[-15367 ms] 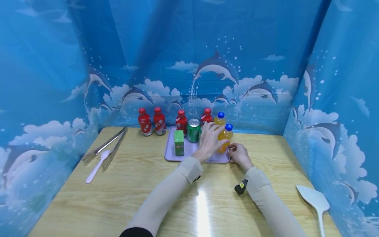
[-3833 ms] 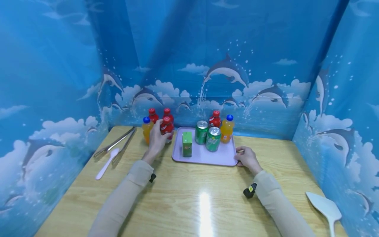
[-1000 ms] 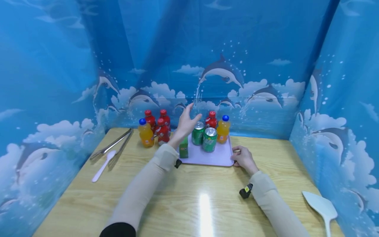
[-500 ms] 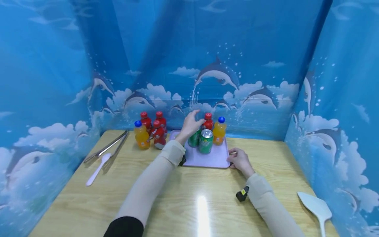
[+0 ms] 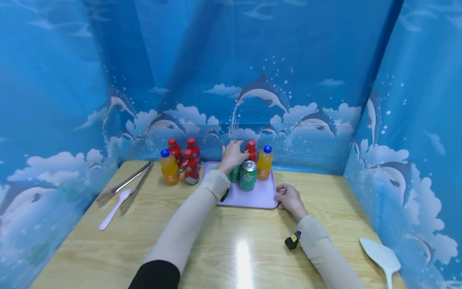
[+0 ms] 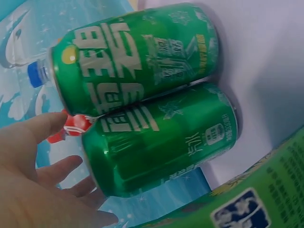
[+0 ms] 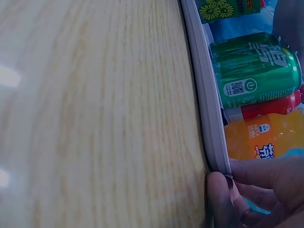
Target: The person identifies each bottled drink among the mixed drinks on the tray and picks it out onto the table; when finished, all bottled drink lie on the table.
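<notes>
On the tray, at 10 o'clock from the front can, the rear can stands upright, long axis vertical. Nearer to it is the left hand — fingers loosely spread about its top; whether they touch I cannot tell. Well apart, at 4 o'clock from that can, the right hand pinches the tray's near corner.

The person's left arm stretches far forward, the left hand holding its thumb apart from the spread fingers. The right arm angles inward, the right hand pinching.
</notes>
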Motion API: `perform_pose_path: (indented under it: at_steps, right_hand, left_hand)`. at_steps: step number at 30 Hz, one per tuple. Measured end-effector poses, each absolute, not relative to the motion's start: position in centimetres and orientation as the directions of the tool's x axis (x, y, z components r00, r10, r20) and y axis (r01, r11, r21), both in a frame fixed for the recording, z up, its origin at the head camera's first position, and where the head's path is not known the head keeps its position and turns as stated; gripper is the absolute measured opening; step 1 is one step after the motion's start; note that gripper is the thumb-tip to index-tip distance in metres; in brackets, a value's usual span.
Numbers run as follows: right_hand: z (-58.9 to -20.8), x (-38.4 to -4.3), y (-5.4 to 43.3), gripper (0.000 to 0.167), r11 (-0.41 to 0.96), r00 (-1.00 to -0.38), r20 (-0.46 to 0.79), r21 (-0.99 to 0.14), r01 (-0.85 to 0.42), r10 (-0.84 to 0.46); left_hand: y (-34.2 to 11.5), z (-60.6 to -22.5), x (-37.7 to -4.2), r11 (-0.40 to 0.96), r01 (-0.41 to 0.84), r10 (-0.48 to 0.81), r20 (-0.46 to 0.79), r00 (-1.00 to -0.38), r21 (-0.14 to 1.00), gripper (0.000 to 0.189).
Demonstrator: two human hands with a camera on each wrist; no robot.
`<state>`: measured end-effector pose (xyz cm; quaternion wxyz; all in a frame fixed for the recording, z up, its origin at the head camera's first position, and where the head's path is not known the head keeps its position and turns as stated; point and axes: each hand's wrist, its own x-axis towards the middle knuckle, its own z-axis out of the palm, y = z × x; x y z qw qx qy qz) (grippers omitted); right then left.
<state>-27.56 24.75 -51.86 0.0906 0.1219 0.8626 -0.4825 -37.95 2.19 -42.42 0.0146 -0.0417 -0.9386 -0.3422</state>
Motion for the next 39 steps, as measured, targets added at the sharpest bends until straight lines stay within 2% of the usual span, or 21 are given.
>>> perform_pose_path:
  at_steps: [23,28,32,39]
  right_hand:
    - [-52.1,-27.1,24.8,0.040,0.522,-0.946,-0.289,-0.790,0.322,0.146]
    - [-51.9,-27.3,24.6,0.042,0.523,-0.946,-0.288,-0.789,0.322,0.148]
    - [-51.6,-27.5,24.5,0.042,0.527,-0.943,-0.295,-0.783,0.330,0.153]
    - [-51.6,-27.7,24.7,0.040,0.538,-0.939,-0.309,-0.772,0.340,0.150]
  left_hand:
    - [3.1,-43.4,-39.2,0.795,0.133,0.175,-0.013,-0.985,0.592,0.072]
    - [3.0,-43.3,-39.7,0.824,0.161,0.195,-0.004,-0.981,0.543,0.074]
    - [2.9,-43.2,-40.0,0.840,0.180,0.212,-0.003,-0.977,0.512,0.073]
    - [2.8,-43.6,-40.3,0.813,0.207,0.245,0.003,-0.970,0.544,0.066]
